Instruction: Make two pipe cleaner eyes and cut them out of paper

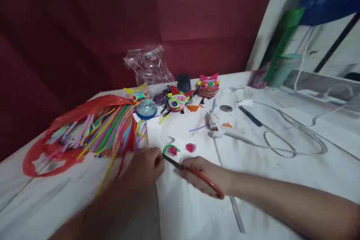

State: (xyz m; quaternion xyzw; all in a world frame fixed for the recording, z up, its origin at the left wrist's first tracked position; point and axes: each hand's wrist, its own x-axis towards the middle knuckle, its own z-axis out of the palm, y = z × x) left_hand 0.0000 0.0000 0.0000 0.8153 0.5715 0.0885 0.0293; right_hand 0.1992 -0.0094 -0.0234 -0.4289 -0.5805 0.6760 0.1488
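Observation:
My left hand [147, 163] is closed in a pinch at one end of a green pipe cleaner [170, 145], which curls away over the white paper. My right hand [201, 172] grips scissors [203, 178] with orange-red handles. Their dark blades point left, the tips at the green pipe cleaner close by my left fingers. Two small pink-and-purple pieces [191, 147] lie just beyond the blades, one partly inside the green curl. Farther back sit decorated animal heads: a multicoloured one [177, 101] with red ears and a pink one [209, 86].
Left, a red plastic bag [42, 157] holds many coloured pipe cleaners [112, 129]. Behind stand a blue-rimmed clear dome [146, 109], a phone [184, 82] and crumpled clear plastic [149, 63]. A glue gun [214, 124] lies centre-right, its cable [295, 152] looping right beside a dark-handled tool [250, 116].

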